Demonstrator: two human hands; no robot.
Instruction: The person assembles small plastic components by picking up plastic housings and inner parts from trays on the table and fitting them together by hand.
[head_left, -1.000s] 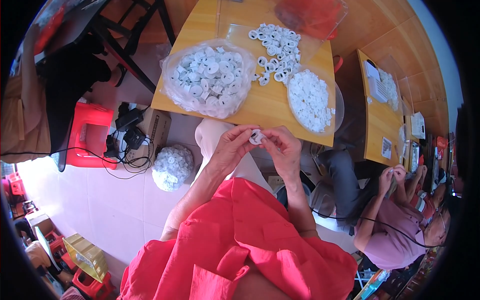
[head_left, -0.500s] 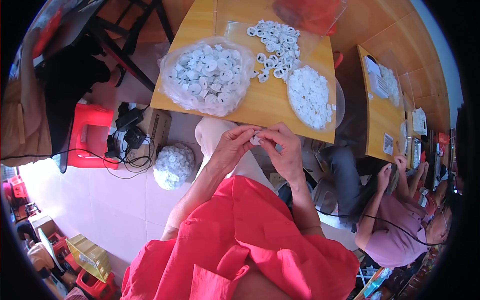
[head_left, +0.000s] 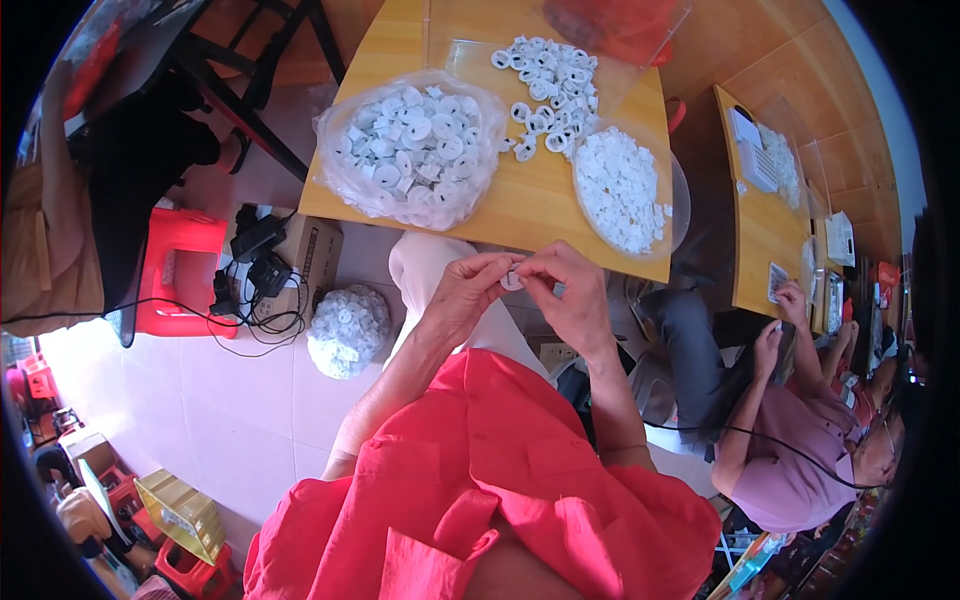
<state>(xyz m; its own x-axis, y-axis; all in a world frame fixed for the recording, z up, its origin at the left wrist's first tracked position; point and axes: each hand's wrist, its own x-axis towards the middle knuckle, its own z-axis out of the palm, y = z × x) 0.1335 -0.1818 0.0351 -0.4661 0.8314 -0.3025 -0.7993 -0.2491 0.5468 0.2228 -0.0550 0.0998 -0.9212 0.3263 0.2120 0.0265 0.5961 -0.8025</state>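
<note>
Just off the table's near edge, my left hand (head_left: 468, 292) and my right hand (head_left: 570, 300) meet at the fingertips. Between them is a small round white plastic part (head_left: 512, 280), pinched by the left fingers and thumb. The right thumb and fingertips press together at its upper edge; whether they hold a smaller piece is too small to tell. On the wooden table (head_left: 535, 212) a clear plastic bag (head_left: 492, 130) holds many round white parts. Loose white ring-shaped parts (head_left: 545, 90) lie right of it. Nearer the right corner, tiny white pieces (head_left: 620, 190) fill a round shallow tray.
A knotted bag of white parts (head_left: 347, 332) rests on the floor at left, near a cardboard box (head_left: 318, 262) with black adapters and cables (head_left: 268, 275). A red stool (head_left: 180, 275) stands beyond. At right, a co-worker in a mauve shirt (head_left: 790, 455) sits by another table (head_left: 755, 270).
My right hand has shifted slightly up at the fingertips, its forearm a little to the right. The round part stays in the left fingers. A co-worker's hand at right has moved up toward their table.
</note>
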